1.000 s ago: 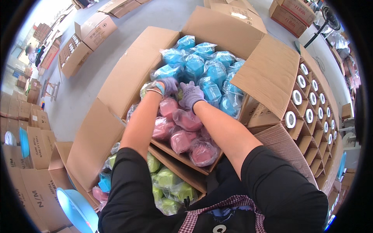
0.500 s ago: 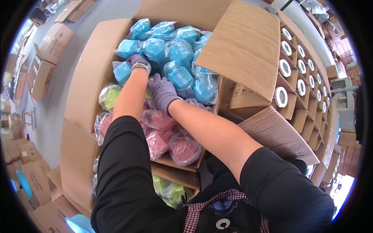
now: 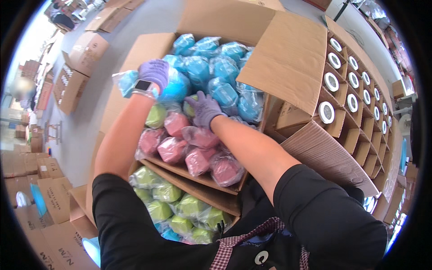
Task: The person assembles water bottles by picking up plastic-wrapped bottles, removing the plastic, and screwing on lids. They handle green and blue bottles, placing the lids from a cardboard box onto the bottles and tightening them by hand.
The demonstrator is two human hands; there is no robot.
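Note:
My left hand (image 3: 154,73), in a purple glove, is closed on a blue faceted piece in a clear bag (image 3: 127,83), near the box's left wall. My right hand (image 3: 205,110), gloved alike, has its fingers apart and touches a green bagged piece (image 3: 191,106). Both hands are over an open cardboard box (image 3: 225,18). Beyond them in it lie several blue bagged pieces (image 3: 196,69). Closer to me are several pink bagged pieces (image 3: 172,150). What lies under my left palm is hidden.
On the right stands a divided carton (image 3: 342,128) with several white-rimmed round items (image 3: 331,82) in its cells. Its flap (image 3: 283,63) overhangs the box. Nearest me, another compartment holds green bagged pieces (image 3: 166,192). Cartons (image 3: 72,90) stand on the floor at left.
My left hand has risen and moved left with a blue bagged piece in it. The right hand has shifted slightly right and down in the view. More green pieces now show near me.

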